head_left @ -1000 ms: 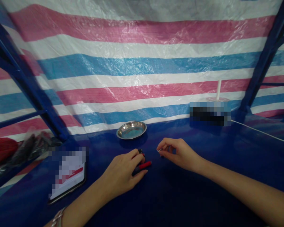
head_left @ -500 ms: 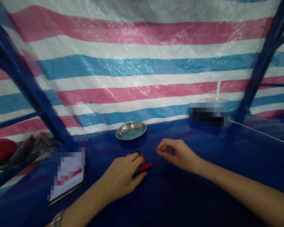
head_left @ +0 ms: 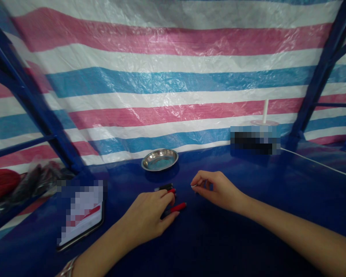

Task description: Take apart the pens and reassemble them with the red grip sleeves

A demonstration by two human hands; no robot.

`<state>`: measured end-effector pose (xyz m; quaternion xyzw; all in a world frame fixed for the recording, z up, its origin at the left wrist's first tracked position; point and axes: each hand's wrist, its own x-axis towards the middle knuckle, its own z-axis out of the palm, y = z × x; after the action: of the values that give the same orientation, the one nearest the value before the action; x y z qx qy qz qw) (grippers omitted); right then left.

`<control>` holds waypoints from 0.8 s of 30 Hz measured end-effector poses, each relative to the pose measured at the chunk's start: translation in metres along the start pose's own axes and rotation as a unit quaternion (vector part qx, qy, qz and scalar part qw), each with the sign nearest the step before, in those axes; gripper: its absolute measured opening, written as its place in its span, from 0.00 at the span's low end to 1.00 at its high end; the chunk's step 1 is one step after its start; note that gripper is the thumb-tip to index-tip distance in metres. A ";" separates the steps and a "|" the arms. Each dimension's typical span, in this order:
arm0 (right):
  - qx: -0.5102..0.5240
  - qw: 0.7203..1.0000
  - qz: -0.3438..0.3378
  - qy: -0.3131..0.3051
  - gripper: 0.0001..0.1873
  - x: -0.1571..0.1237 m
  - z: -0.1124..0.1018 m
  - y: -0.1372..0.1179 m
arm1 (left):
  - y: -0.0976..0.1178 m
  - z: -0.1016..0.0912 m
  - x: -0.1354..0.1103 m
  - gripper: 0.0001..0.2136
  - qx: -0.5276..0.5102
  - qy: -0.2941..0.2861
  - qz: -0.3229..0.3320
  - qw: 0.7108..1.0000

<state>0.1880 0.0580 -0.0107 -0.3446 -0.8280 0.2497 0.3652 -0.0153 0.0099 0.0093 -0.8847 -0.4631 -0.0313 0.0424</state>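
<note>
My left hand rests on the blue table with its fingers curled over a small tool with red and black handles. A black and red piece lies just beyond its fingertips. My right hand is to the right of it, thumb and forefinger pinched on a tiny pale item too small to name. The two hands are a short gap apart.
A shallow steel dish sits behind the hands near the striped tarp wall. A phone or tablet lies at the left. A blurred dark box with a white post and a white cable stand at the back right. Blue frame bars flank both sides.
My left hand has slid slightly back toward me, uncovering more of the black and red piece. The red handle tip has shifted a little right. My right hand has barely moved.
</note>
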 end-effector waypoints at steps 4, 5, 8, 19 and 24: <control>-0.006 1.000 -0.006 -0.004 0.04 0.000 -0.001 0.000 | 0.000 0.001 -0.001 0.06 0.010 0.001 0.010 1.000; -0.009 1.000 -0.008 -0.004 0.04 0.000 -0.001 0.000 | 0.000 0.002 -0.002 0.06 0.008 0.001 0.014 1.000; -0.016 1.000 -0.022 -0.004 0.04 -0.001 -0.001 0.000 | 0.001 0.002 -0.001 0.06 0.005 0.012 0.021 1.000; 0.117 0.993 0.024 -0.007 0.03 0.000 0.002 -0.004 | -0.004 0.001 -0.001 0.08 0.055 0.243 0.025 0.968; 0.163 0.986 0.033 -0.005 0.03 -0.001 0.003 -0.008 | 0.001 0.003 -0.002 0.07 0.044 0.258 0.053 0.964</control>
<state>0.1828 0.0511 -0.0076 -0.3068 -0.7662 0.3945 0.4040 -0.0153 0.0078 0.0064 -0.8671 -0.3901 -0.2357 0.2013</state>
